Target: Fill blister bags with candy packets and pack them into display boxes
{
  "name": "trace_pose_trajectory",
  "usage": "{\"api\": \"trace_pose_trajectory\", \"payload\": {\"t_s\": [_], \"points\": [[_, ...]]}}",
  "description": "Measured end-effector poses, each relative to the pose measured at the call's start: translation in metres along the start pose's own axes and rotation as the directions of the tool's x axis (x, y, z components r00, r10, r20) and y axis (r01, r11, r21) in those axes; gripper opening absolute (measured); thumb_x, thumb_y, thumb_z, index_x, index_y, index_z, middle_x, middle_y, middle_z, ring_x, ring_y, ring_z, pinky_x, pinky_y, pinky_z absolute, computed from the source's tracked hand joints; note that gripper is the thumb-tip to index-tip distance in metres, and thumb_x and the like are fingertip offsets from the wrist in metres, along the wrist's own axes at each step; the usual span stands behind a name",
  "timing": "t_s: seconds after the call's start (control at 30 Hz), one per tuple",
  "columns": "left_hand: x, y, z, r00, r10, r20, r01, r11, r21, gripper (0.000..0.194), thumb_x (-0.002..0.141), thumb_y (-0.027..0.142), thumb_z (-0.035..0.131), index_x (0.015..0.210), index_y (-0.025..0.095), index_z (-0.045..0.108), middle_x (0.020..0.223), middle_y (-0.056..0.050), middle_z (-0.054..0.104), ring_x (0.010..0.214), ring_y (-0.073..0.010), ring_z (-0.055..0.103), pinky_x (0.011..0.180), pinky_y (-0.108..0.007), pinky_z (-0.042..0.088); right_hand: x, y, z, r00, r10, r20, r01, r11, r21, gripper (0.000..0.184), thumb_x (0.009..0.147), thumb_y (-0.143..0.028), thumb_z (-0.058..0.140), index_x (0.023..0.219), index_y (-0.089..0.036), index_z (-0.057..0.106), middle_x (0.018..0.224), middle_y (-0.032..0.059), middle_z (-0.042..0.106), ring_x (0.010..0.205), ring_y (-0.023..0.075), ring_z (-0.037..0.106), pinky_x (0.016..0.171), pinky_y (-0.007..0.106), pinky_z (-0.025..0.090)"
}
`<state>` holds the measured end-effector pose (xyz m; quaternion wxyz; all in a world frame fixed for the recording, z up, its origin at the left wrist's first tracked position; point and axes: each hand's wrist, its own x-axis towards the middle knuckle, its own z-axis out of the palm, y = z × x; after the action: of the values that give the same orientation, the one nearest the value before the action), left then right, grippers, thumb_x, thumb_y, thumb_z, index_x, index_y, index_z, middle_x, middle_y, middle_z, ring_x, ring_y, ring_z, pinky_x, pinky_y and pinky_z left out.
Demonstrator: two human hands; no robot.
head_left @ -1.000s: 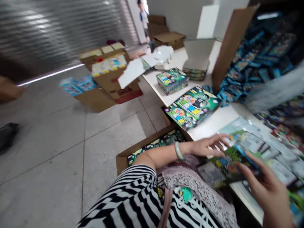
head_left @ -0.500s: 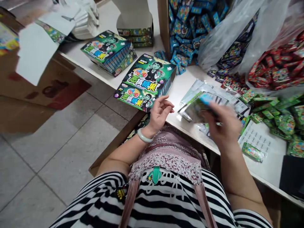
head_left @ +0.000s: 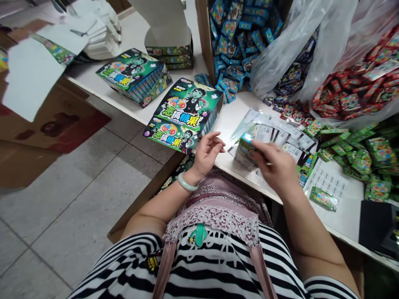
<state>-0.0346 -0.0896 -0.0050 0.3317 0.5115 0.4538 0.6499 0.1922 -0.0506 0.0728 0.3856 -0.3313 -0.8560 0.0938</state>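
Note:
My right hand (head_left: 277, 166) grips a small block of candy boxes (head_left: 247, 153), green with a bright blue top edge. It holds them just above the near table edge; blur hides how many there are. Under and behind them lie overlapping flat printed cards (head_left: 268, 133) in clear wrapping. Empty, with its fingers loosely bent and apart, my left hand (head_left: 209, 153) hovers by the corner of a green display box (head_left: 188, 104). That box has its printed lid towards me, and rows of small packs show at its right side.
Another filled display box (head_left: 131, 74) stands farther left, before stacked boxes (head_left: 174, 54). Loose blue packs (head_left: 237, 66), bagged red packs (head_left: 349, 97) and green packs (head_left: 361, 151) crowd the back and right. A single green pack (head_left: 324, 198) lies on a white sheet.
My right hand has moved left and slightly down with the candy boxes, towards my left hand. My left hand keeps nearly the same pose. The whole view has shifted a little.

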Motion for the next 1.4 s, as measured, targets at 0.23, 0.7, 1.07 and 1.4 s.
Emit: {"api": "trace_pose_trajectory", "payload": {"t_s": [0.23,0.7,1.07,1.4], "points": [[0.021,0.017,0.020,0.958,0.180,0.221,-0.187,0.982,0.011,0.049,0.091,0.030,0.066,0.137,0.028,0.051,0.129,-0.009,0.061,0.119,-0.0194,0.061,0.097,-0.032,0.055,0.011,0.005,-0.003,0.999,0.016,0.045,-0.020,0.996,0.089,0.033,0.096,-0.022,0.060,0.128,-0.028,0.064,0.103,0.0053,0.073,0.085,0.0183,0.069,0.069,0.028,0.054],[-0.007,0.006,0.053,0.915,-0.177,0.362,0.192,0.981,-0.005,0.038,0.088,0.040,0.070,0.118,0.018,0.066,0.110,-0.007,0.070,0.095,-0.0153,0.067,0.085,-0.028,0.057,-0.077,0.026,0.013,0.796,0.604,-0.034,-0.511,0.703,0.495,0.024,0.089,-0.043,0.066,0.101,-0.022,0.066,0.084,0.0015,0.067,0.061,0.0124,0.059,0.057,0.026,0.052],[0.014,0.012,0.075,0.912,-0.200,0.359,0.230,0.972,-0.042,0.029,0.089,0.039,0.070,0.109,0.019,0.065,0.096,-0.005,0.075,0.092,-0.0161,0.071,0.086,-0.031,0.058,-0.069,0.047,-0.002,0.761,0.615,0.206,-0.560,0.462,0.688,0.037,0.080,-0.047,0.075,0.106,-0.025,0.063,0.093,0.0022,0.065,0.075,0.0147,0.062,0.053,0.024,0.052],[0.024,0.031,0.077,0.893,-0.226,0.390,0.228,0.973,0.043,0.022,0.078,0.036,0.078,0.080,0.016,0.069,0.079,-0.002,0.071,0.073,-0.0125,0.064,0.069,-0.025,0.053,-0.043,0.036,-0.013,0.766,0.589,0.260,-0.601,0.510,0.616,0.033,0.076,-0.050,0.078,0.080,-0.021,0.062,0.078,-0.0002,0.063,0.066,0.0127,0.055,0.060,0.027,0.045]]}}
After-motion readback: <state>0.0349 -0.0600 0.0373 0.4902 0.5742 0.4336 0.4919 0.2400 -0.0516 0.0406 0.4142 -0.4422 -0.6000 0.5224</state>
